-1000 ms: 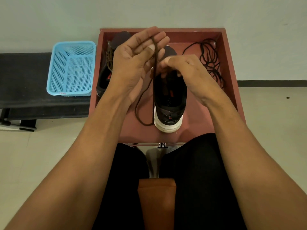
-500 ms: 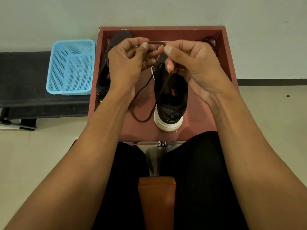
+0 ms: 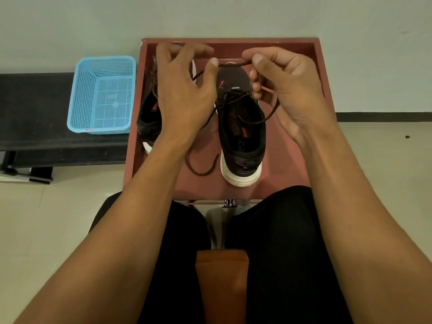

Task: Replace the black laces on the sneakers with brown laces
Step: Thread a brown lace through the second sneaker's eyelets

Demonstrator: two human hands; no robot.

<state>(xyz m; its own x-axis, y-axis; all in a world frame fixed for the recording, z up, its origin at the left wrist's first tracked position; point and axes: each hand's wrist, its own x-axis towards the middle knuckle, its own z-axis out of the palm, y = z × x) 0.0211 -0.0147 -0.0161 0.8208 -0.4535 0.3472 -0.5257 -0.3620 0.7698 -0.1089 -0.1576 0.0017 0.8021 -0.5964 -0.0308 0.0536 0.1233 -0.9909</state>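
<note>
Right hand (image 3: 287,90) pinches the brown lace (image 3: 233,64) — left hand (image 3: 184,94) spread (thumb merely touching) — so it could slip, unthreading the sneaker (image 3: 243,136).

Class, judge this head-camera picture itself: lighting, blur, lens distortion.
Head view: dim, even light, no glare; fingers of the left hand slightly motion-blurred, right hand and brown lace sharper; wide-angle stretch swells the forearms near the bottom edge; dark inside of the sneaker loses detail.

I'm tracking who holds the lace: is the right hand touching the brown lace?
Touching. The head view shows the right hand pinching the brown lace between thumb and forefinger, above the sneaker.
</note>
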